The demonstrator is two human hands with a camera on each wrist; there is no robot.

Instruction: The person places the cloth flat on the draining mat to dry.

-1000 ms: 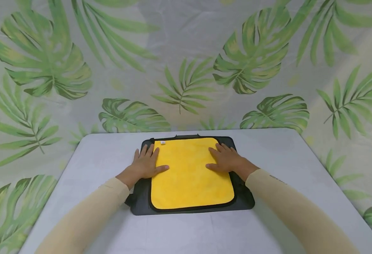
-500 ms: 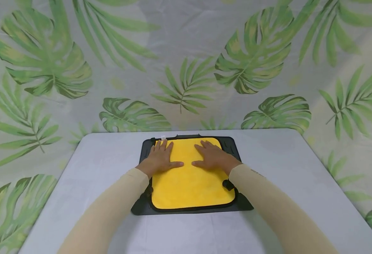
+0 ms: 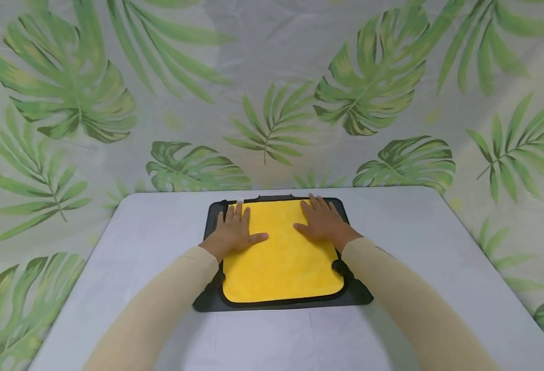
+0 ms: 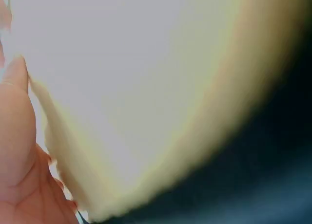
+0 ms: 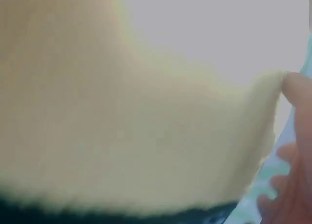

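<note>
A yellow cloth point(image 3: 281, 273) with black edging lies spread flat over a dark board point(image 3: 361, 298). My left hand point(image 3: 232, 233) rests on the cloth's upper left part, fingers straight and pointing away, thumb stretched towards the middle. On the upper right part lies my right hand point(image 3: 323, 224), its fingers spread, with the fingertips at the far edge. A small white tag point(image 3: 240, 200) shows beside the left fingertips. Both wrist views have the cloth point(image 4: 122, 87) washed out and blurred, with the left thumb point(image 4: 17, 117) and the right thumb point(image 5: 298, 92) along its side.
The board sits on a white-covered table point(image 3: 160, 226), near its far edge. Behind hangs a pale backdrop point(image 3: 281, 51) with green leaf prints. A small black device point(image 3: 339, 267) shows by the right wrist.
Both hands first slid inward over the cloth from its sides. Since then the right hand has moved back outward and slightly away, while the left has stayed nearly in place.
</note>
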